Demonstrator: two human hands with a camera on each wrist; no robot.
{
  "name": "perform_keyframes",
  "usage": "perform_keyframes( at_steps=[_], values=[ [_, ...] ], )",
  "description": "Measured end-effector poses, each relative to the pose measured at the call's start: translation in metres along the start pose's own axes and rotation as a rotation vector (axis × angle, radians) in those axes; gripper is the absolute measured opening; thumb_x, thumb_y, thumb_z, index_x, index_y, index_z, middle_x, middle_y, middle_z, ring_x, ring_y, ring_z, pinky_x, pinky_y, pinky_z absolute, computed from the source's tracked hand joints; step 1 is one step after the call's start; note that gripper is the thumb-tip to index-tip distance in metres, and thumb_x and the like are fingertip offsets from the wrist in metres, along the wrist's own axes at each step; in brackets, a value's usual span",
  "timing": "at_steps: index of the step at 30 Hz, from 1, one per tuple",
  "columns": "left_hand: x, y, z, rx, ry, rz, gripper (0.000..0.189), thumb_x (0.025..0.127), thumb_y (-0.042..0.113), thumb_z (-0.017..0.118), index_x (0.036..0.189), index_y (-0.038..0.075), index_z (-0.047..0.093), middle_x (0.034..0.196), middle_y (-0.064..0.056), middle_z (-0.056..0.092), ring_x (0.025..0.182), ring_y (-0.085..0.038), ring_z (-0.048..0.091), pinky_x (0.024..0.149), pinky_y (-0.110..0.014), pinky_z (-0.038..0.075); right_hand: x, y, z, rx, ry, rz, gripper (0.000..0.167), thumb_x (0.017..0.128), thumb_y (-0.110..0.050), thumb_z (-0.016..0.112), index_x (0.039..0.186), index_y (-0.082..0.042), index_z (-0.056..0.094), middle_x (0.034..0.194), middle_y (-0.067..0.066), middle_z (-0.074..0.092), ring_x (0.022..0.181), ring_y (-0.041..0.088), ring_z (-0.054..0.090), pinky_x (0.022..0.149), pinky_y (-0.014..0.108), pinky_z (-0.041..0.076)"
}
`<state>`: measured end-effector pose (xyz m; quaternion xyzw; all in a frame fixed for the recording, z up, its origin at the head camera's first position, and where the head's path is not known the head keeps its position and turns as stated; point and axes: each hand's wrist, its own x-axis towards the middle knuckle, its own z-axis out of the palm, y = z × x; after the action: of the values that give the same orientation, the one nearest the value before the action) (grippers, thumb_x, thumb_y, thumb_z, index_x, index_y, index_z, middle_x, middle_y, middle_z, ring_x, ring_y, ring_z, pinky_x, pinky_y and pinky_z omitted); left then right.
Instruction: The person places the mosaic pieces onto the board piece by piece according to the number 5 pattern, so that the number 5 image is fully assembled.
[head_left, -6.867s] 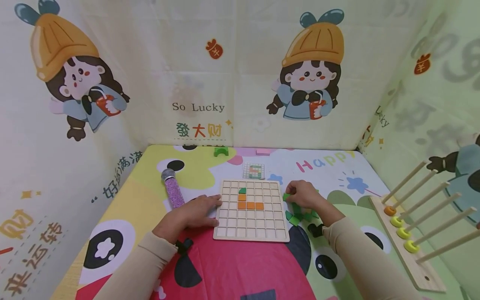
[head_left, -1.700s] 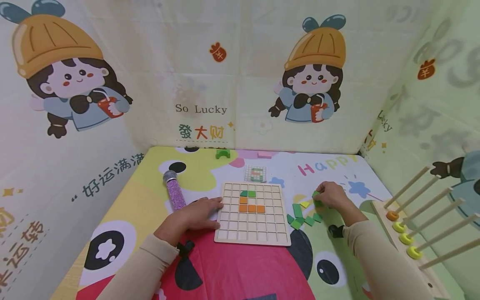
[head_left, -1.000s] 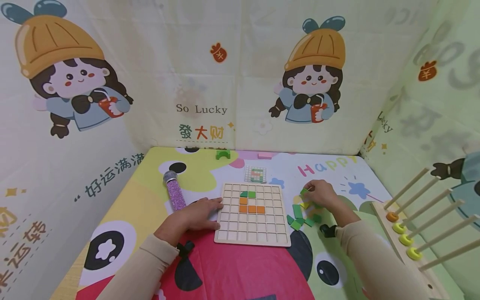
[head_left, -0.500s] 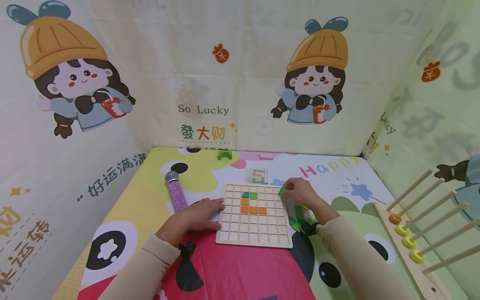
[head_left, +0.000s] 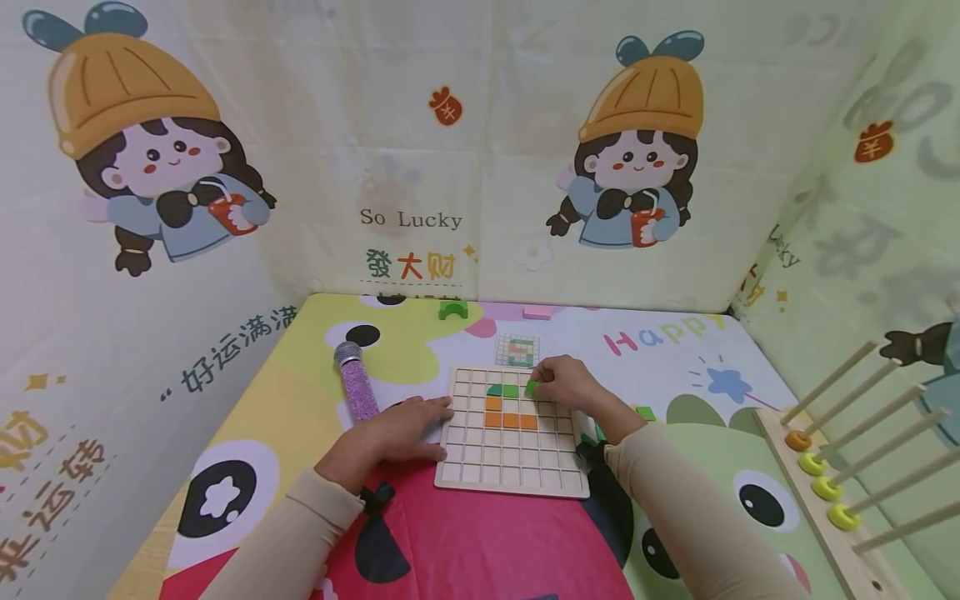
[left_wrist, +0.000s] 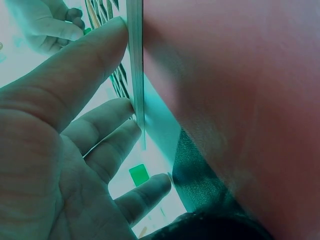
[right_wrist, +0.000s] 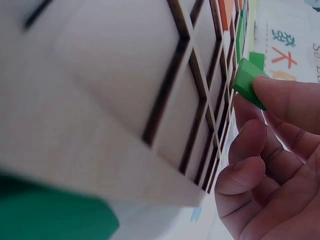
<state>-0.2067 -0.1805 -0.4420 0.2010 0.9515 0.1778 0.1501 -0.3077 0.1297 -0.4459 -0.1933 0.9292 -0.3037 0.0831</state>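
Observation:
A wooden grid board [head_left: 510, 479] lies flat on the table. In its cells sit a dark green piece with a rounded corner [head_left: 494, 390], a green square tile [head_left: 511, 391] and several orange square tiles [head_left: 511, 420]. My right hand [head_left: 572, 385] pinches a green tile [right_wrist: 246, 81] between thumb and fingers, over the upper row, to the right of the green square. My left hand [head_left: 405, 429] touches the board's left edge, fingers extended; in the left wrist view its fingertips [left_wrist: 116, 35] meet that edge.
A small printed grid card [head_left: 517, 350] lies behind the board. A purple microphone [head_left: 358, 392] is at the left, a green arch block [head_left: 453, 310] and pink block [head_left: 536, 313] at the back. Loose green tiles [head_left: 646, 412] are partly hidden by the right forearm; a peg stand [head_left: 813, 492] stands right.
The green square appeared beside the rounded piece several seconds ago. Since then my right hand has picked up another green tile from the loose pile and carried it left over the board.

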Motion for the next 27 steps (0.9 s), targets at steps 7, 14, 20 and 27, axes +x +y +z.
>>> perform_keyframes(
  at_steps=[7, 14, 20, 27],
  values=[
    [0.000, 0.000, 0.001, 0.005, -0.002, -0.001, 0.067, 0.090, 0.032, 0.080, 0.150, 0.015, 0.056, 0.165, -0.004, 0.041, 0.151, -0.041, 0.037, 0.121, -0.052, 0.038, 0.006, -0.004, 0.002, -0.005, -0.024, -0.005, 0.011, 0.093, -0.010, 0.069, 0.103, -0.008, 0.073, 0.093, 0.003, 0.072, 0.085, 0.018, 0.060, 0.079, 0.035, 0.052],
    [0.001, -0.001, 0.001, 0.006, 0.001, -0.014, 0.070, 0.088, 0.033, 0.081, 0.151, 0.016, 0.056, 0.165, -0.003, 0.042, 0.151, -0.040, 0.037, 0.121, -0.052, 0.039, 0.009, -0.008, 0.002, -0.045, -0.044, -0.011, 0.011, 0.093, -0.011, 0.069, 0.102, -0.009, 0.075, 0.097, 0.003, 0.074, 0.090, 0.018, 0.062, 0.087, 0.040, 0.055],
    [0.002, -0.001, 0.002, 0.017, 0.004, -0.012, 0.070, 0.087, 0.033, 0.082, 0.151, 0.017, 0.056, 0.165, -0.003, 0.042, 0.151, -0.040, 0.038, 0.120, -0.051, 0.039, 0.011, -0.012, 0.003, -0.098, -0.039, 0.000, 0.008, 0.093, -0.013, 0.070, 0.098, -0.010, 0.075, 0.094, 0.002, 0.073, 0.088, 0.018, 0.061, 0.087, 0.040, 0.055],
    [0.002, -0.001, 0.002, 0.014, -0.001, -0.017, 0.070, 0.088, 0.034, 0.082, 0.151, 0.017, 0.056, 0.165, -0.003, 0.041, 0.151, -0.040, 0.037, 0.121, -0.052, 0.039, 0.012, -0.015, 0.009, -0.186, -0.028, 0.020, 0.011, 0.093, -0.012, 0.069, 0.099, -0.010, 0.078, 0.096, 0.004, 0.075, 0.088, 0.020, 0.063, 0.087, 0.042, 0.055]
  ],
)
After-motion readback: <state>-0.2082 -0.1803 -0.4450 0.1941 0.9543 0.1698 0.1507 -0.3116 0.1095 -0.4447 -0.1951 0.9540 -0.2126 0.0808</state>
